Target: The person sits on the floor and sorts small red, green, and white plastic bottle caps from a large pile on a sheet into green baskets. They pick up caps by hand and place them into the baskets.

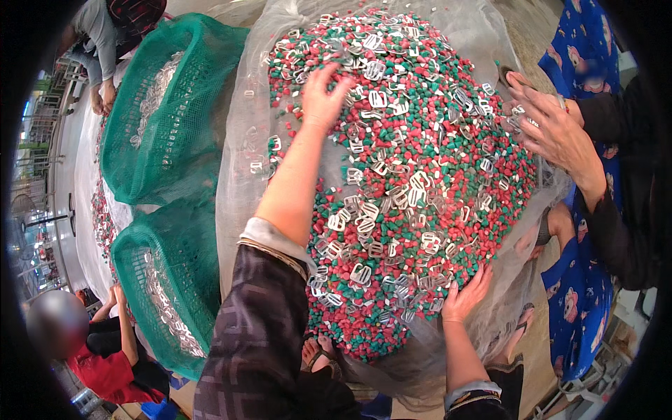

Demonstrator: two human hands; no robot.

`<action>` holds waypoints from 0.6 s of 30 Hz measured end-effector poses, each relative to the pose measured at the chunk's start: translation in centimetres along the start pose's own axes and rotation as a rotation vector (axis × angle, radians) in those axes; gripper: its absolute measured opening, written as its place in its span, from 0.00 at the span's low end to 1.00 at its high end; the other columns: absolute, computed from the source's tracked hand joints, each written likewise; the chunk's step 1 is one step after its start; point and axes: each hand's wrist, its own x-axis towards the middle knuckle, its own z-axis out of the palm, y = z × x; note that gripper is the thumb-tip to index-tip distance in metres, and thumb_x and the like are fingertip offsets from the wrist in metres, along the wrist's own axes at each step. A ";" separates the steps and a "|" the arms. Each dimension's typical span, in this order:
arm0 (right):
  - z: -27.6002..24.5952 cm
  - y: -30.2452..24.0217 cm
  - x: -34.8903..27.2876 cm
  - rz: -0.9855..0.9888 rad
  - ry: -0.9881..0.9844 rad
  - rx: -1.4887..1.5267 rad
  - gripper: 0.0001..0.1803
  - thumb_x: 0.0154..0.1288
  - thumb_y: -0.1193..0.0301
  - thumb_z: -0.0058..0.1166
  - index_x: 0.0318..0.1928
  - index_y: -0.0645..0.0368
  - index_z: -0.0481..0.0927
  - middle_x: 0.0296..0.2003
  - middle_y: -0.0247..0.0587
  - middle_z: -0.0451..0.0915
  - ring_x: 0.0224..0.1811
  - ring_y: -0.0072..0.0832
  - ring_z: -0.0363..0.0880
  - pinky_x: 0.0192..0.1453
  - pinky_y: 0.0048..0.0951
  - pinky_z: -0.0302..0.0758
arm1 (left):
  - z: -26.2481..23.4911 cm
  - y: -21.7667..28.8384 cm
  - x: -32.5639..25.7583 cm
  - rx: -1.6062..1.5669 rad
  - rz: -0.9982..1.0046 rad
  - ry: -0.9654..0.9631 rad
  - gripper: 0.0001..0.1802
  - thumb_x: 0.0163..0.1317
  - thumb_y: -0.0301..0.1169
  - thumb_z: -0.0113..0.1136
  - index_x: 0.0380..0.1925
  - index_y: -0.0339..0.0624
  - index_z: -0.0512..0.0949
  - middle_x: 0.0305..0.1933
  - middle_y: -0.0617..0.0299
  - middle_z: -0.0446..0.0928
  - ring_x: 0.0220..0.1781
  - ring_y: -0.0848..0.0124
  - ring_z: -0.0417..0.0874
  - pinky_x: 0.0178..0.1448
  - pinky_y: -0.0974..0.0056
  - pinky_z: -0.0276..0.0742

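Note:
A wide heap of small red, green and white pieces (392, 336) spreads over a pale mesh sheet (241, 189). Scattered through it are metal strap slides (361, 274), flat silvery loops with a crossbar. My left hand (323, 98) reaches over the far left part of the heap, thumb and fingers apart; nothing shows between them, though the fingertips are slightly blurred. At the heap's near right edge, my right hand (467, 297) lies with its fingers stretched out, touching the pieces and holding nothing I can see.
Two green baskets draped with green mesh, a far one (115, 150) and a near one (126, 266), stand at left with metal slides inside. Another person's hands (560, 136) are at the heap's right edge. More people work at left. Blue patterned cloth (577, 294) hangs at right.

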 end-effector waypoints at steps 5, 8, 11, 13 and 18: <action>-0.3 -0.4 0.2 0.025 -0.007 -0.005 0.41 0.60 0.45 0.36 0.64 0.62 0.53 0.65 0.55 0.50 0.67 0.53 0.47 0.67 0.52 0.44 | 2.8 6.2 -5.5 -0.315 0.059 -0.347 0.24 0.49 0.44 0.63 0.45 0.43 0.76 0.49 0.53 0.74 0.53 0.59 0.74 0.57 0.60 0.68; -0.3 -0.3 0.4 0.014 -0.008 -0.005 0.41 0.60 0.44 0.36 0.64 0.62 0.53 0.66 0.55 0.50 0.67 0.53 0.46 0.67 0.52 0.44 | 3.0 7.9 -10.2 -0.233 0.277 -0.547 0.22 0.52 0.42 0.62 0.44 0.43 0.76 0.47 0.54 0.75 0.53 0.60 0.74 0.58 0.61 0.67; 0.1 0.2 0.2 -0.011 0.006 -0.020 0.41 0.60 0.44 0.35 0.65 0.62 0.53 0.66 0.54 0.50 0.67 0.53 0.47 0.67 0.52 0.44 | -0.3 11.5 -12.5 -0.426 0.284 -0.936 0.20 0.54 0.43 0.60 0.45 0.46 0.77 0.49 0.53 0.74 0.51 0.58 0.75 0.57 0.59 0.68; 0.0 0.3 0.2 -0.007 0.005 -0.025 0.42 0.60 0.42 0.34 0.65 0.62 0.54 0.66 0.53 0.50 0.67 0.53 0.47 0.67 0.51 0.45 | -2.8 13.8 -13.8 -0.512 0.128 -1.083 0.19 0.55 0.42 0.59 0.46 0.48 0.77 0.49 0.52 0.74 0.51 0.58 0.75 0.56 0.59 0.69; 0.2 0.0 0.3 0.001 0.013 -0.008 0.42 0.60 0.41 0.32 0.64 0.62 0.54 0.65 0.54 0.51 0.67 0.53 0.47 0.66 0.51 0.46 | -5.7 11.5 -12.4 -0.513 0.280 -0.769 0.17 0.54 0.32 0.62 0.44 0.41 0.78 0.51 0.55 0.74 0.56 0.61 0.73 0.61 0.56 0.64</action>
